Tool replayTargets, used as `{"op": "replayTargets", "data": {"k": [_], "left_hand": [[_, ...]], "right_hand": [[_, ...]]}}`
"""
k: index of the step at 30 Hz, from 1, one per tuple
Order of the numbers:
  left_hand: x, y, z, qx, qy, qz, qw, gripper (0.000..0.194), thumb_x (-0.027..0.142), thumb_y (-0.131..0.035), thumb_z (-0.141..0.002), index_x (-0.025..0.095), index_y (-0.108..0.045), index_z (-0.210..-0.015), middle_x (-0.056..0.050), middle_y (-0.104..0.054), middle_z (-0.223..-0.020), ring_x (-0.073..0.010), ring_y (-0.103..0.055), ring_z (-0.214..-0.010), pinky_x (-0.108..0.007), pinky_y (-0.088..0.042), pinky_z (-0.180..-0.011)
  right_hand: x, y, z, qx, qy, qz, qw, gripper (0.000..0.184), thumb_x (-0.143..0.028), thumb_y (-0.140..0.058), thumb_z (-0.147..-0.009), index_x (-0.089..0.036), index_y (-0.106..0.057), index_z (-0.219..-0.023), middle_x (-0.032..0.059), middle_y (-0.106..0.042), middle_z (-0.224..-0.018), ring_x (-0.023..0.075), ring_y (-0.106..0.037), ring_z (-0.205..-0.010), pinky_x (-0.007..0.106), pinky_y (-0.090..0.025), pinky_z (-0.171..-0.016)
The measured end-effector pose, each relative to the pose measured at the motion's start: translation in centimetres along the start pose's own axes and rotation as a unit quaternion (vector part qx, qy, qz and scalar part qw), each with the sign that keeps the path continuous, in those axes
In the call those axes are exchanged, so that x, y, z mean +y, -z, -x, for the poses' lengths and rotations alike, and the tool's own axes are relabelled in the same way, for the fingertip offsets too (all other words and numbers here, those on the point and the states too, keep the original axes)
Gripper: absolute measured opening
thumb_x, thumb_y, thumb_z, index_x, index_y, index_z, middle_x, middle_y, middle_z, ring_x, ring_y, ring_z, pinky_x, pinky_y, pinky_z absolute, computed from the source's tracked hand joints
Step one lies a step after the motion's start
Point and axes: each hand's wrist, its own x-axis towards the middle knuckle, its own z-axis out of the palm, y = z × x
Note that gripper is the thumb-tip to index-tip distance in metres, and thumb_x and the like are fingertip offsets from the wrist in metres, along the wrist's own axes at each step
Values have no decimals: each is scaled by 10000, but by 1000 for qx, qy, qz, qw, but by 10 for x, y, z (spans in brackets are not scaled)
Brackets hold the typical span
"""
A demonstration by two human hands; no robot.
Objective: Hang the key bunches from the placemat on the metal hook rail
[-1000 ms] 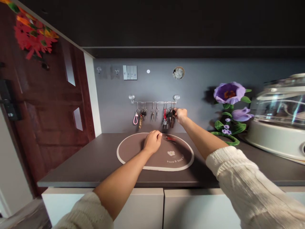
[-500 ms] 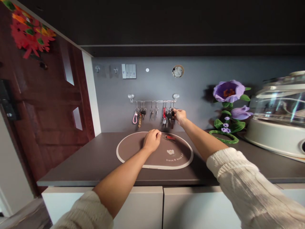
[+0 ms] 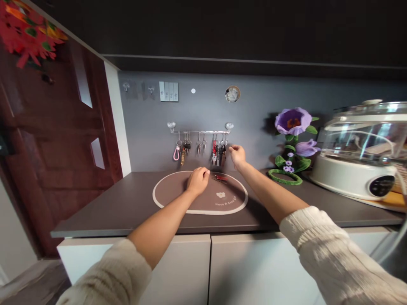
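My right hand is just right of the hanging keys, its bent fingers apart and holding nothing I can see. The nearest bunch of dark keys hangs from the right end of a clear hook rail on the wall. Beside it hang keys with a red strap. Loosely curled with nothing visible in it, my left hand is over the brown oval mat. A small red key fob lies on the mat, to the right of that hand.
Further left on the rail hang a pink loop and several keys. A purple felt flower and a clear-lidded white appliance stand at right on the dark counter. A dark cabinet overhangs the counter.
My right hand has let go of the dark keys at the rail's right end and drawn away to the right. My left hand stays over the mat. The view has turned slightly right.
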Motion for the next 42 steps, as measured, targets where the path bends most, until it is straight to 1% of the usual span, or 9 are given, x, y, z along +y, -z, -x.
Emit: {"op": "replayTargets", "data": {"k": [5, 9, 14, 17, 19, 23, 31, 34, 42], "left_hand": [[1, 2, 0, -4, 2, -5, 1000, 260, 276, -342, -845, 179, -535, -701, -36, -571, -729, -148, -498, -716, -267, -353, -667], [0, 2, 0, -11, 8, -10, 1000, 263, 278, -343, -846, 179, -546, -714, -41, -576, -739, -153, -504, -733, -273, -364, -682], [0, 2, -1, -31, 15, -7, 999, 234, 262, -356, -841, 177, -564, -778, -45, -586, -789, -155, -510, -779, -277, -376, -724], [0, 3, -1, -46, 23, -6, 999, 218, 246, -365, -834, 178, -570, -804, -49, -592, -823, -164, -511, -815, -287, -381, -748], [0, 3, 0, -56, 32, -9, 998, 206, 231, -375, -827, 179, -574, -814, -53, -596, -844, -167, -511, -833, -292, -385, -762], [-1, 3, -1, -73, 40, -13, 996, 185, 200, -395, -812, 182, -578, -823, -60, -598, -874, -168, -513, -856, -296, -390, -784], [-4, -2, -1, -97, 42, -14, 994, 153, 159, -417, -785, 186, -567, -777, -56, -601, -863, -172, -516, -850, -304, -392, -792], [-4, -2, -1, -103, 46, -13, 994, 148, 163, -422, -785, 188, -566, -764, -57, -601, -862, -175, -519, -844, -310, -396, -788], [-4, -1, 0, -111, 41, -14, 993, 149, 168, -422, -788, 187, -570, -780, -55, -597, -858, -167, -516, -847, -299, -394, -798]], "right_hand": [[6, 7, 24, -39, 2, -32, 999, 245, -275, -505, -682, -160, -533, -897, 69, -596, -975, 146, -543, -841, 278, -417, -762], [10, 13, 49, -79, 13, -27, 996, 195, -291, -504, -684, -160, -551, -822, 50, -616, -871, 139, -542, -760, 277, -418, -710], [16, 21, 75, -137, 60, 73, 986, 173, -306, -506, -715, -158, -587, -756, 34, -631, -781, 133, -545, -714, 269, -406, -714], [20, 23, 82, -189, 71, 172, 964, 112, -261, -534, -719, -169, -599, -720, 22, -638, -735, 125, -554, -672, 250, -403, -693], [24, 23, 84, -221, 75, 225, 946, 75, -234, -556, -719, -178, -601, -699, 17, -642, -706, 122, -559, -649, 239, -402, -671], [30, 20, 80, -247, 109, 298, 916, 53, -221, -579, -727, -192, -623, -724, 25, -652, -723, 130, -570, -669, 226, -398, -658], [43, 9, 73, -279, 226, 399, 844, 206, -180, -507, -782, -151, -650, -928, 99, -621, -881, 166, -554, -847, 242, -385, -786], [44, 8, 72, -286, 235, 406, 836, 189, -185, -509, -782, -158, -661, -890, 92, -615, -867, 173, -544, -864, 250, -380, -799], [38, 11, 73, -269, 215, 401, 849, 129, -204, -549, -758, -167, -669, -788, 83, -610, -837, 166, -552, -793, 244, -389, -740]]}}
